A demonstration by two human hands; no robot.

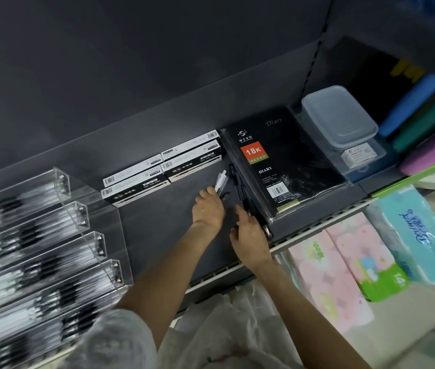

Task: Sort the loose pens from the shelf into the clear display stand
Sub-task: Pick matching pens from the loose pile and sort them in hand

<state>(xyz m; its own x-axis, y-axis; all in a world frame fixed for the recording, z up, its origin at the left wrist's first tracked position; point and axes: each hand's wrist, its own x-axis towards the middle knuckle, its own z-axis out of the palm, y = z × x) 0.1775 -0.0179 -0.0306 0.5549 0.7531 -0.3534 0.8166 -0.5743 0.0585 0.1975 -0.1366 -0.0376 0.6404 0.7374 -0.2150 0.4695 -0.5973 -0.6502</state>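
Left hand [209,209] grips a few clear pens [221,182]. Right hand [249,239], fingers loosely curled, touches the black pens [245,193] just beyond it. Gather all tips one way before carrying to the display stand [51,235], far left.

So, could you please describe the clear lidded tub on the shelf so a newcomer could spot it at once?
Start from the dark shelf and find the black diary lying flat on it. Just to its right sits the tub, atop a clear box. It is the only frosted, rounded-corner lidded container; its neighbours are flat, coloured folders.
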